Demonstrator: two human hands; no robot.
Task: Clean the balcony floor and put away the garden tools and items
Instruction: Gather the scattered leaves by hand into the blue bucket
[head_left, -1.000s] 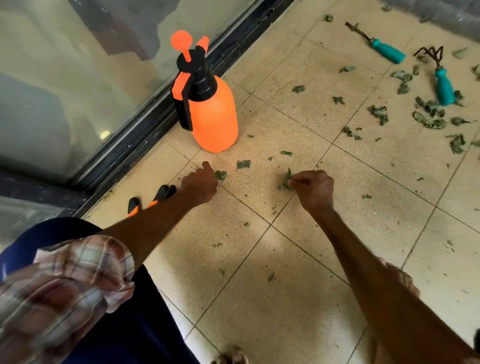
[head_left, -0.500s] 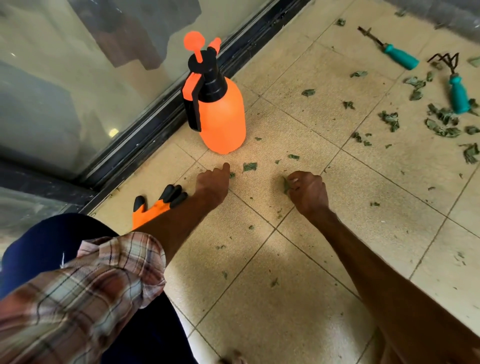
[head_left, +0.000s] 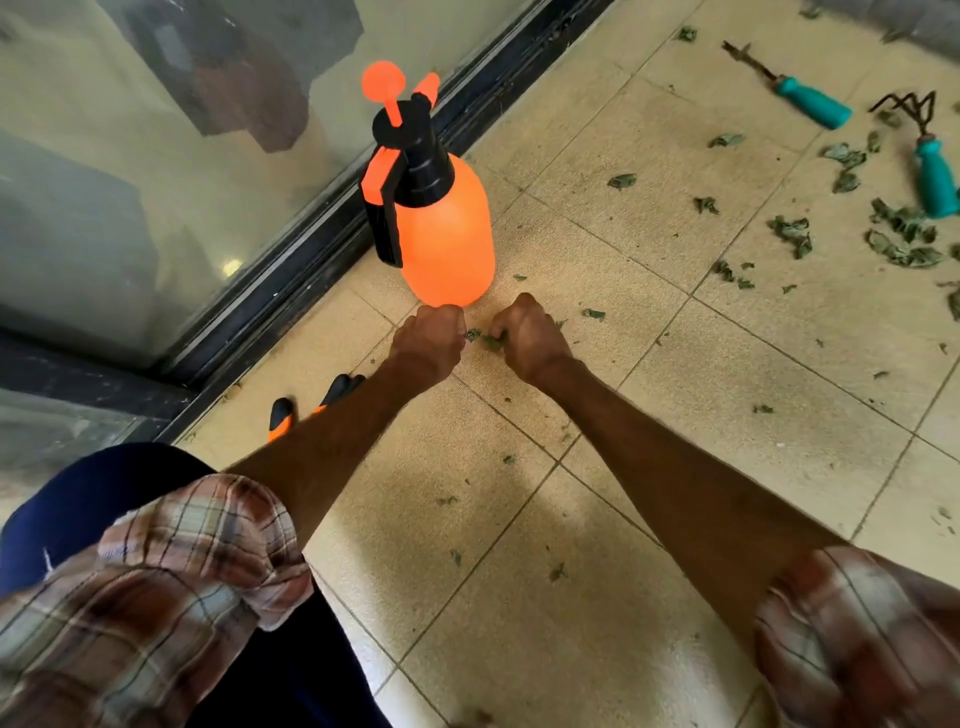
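Barely begun, I judge: centre frame, below the sprayer, the right hand pinches leaf scraps, the left hand is curled, contents unseen; leaves, teal tools upper right and glove at left await

home balcony | tiled floor | sliding glass door | garden tools

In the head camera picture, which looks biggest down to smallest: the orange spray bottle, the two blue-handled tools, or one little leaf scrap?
1. Orange plastic spray bottle: biggest by far.
2. Teal-handled metal weeder and teal-handled claw rake: about alike, and both lie farther off, so no ranking.
3. Small green leaf scrap: smallest.
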